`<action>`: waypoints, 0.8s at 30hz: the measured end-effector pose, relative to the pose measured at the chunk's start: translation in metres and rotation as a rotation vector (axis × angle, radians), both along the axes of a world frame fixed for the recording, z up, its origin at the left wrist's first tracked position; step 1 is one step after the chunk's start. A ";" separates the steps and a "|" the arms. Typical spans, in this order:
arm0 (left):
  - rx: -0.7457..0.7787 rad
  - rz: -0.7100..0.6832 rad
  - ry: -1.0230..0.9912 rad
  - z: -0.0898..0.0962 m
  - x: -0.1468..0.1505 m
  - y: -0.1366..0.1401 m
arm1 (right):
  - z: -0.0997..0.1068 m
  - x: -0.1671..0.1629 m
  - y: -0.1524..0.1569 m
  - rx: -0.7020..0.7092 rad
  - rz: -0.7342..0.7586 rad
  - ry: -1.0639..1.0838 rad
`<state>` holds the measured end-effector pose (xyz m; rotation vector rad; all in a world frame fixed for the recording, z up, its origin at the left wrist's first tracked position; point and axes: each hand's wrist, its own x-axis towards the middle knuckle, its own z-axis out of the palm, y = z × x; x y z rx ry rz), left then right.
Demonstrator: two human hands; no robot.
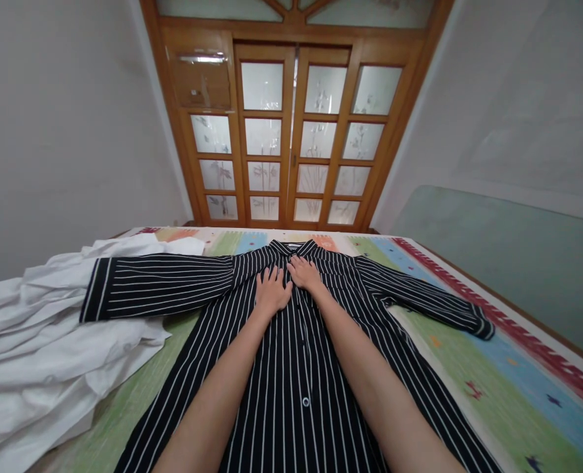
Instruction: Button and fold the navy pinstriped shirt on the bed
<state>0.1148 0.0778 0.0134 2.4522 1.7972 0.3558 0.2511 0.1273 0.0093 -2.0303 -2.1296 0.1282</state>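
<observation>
A black shirt with white stripes [281,368] lies spread out front side up, its collar at the far end and both sleeves stretched to the sides. My left hand [272,291] rests on the upper chest, left of the button line, with fingers spread. Close beside it, my right hand [305,273] lies on the chest just below the collar, fingers extended. Neither hand appears to grip the cloth. One round button [306,401] shows lower on the front, between my forearms.
The shirt lies on a bed covered with a colourful patterned sheet [469,381]. Crumpled white cloth [65,355] is heaped at the left, partly under the striped sleeve. A pale green headboard-like panel [508,256] stands along the right. Wooden glazed doors [291,141] are beyond the far edge.
</observation>
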 end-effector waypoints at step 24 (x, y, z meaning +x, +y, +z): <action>0.195 -0.216 -0.048 -0.003 -0.001 -0.003 | 0.000 -0.001 -0.090 0.034 0.019 0.001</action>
